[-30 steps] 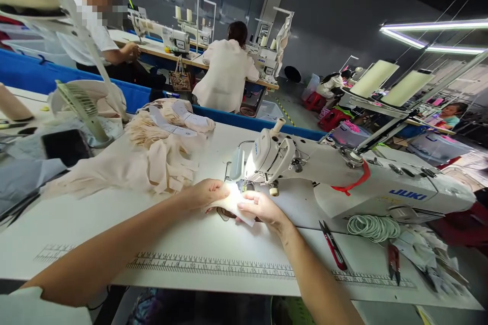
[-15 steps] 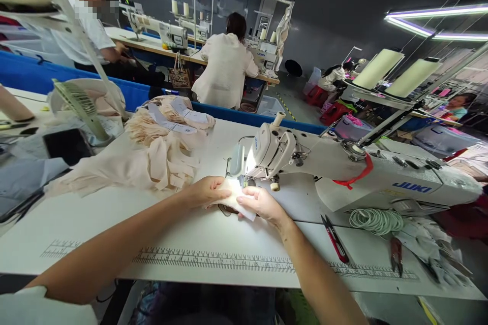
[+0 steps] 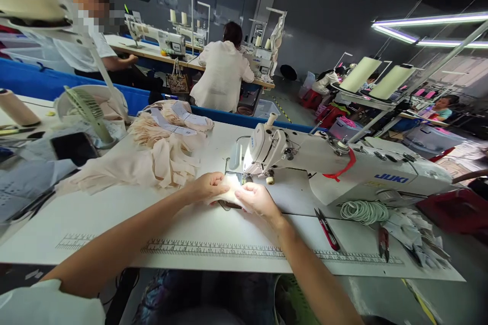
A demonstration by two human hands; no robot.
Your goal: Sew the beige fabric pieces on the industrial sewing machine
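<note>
Your hands closed in since a sec ago: left hand [image 3: 206,186] & right hand [image 3: 257,199] fingers pinching cloth piece [image 3: 230,192] under the sewing machine [image 3: 267,150] head.

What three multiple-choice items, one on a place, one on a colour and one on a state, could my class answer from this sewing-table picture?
1. Where does the red-handled thread snips lie?
A. on the fabric pile
B. on the table right of the hands
C. on the machine arm

2. What colour is the ribbon on the sewing machine?
A. red
B. green
C. yellow

3. How are the left hand and right hand engaged?
A. both lifted clear
B. one holds the snips
C. both press a pale fabric piece at the needle

Answers: 1 B, the snips rest on the white table beyond the right wrist. 2 A, the strip on the arm is red. 3 C, the fingers of both hands lie on the lit cloth under the machine head.
</note>
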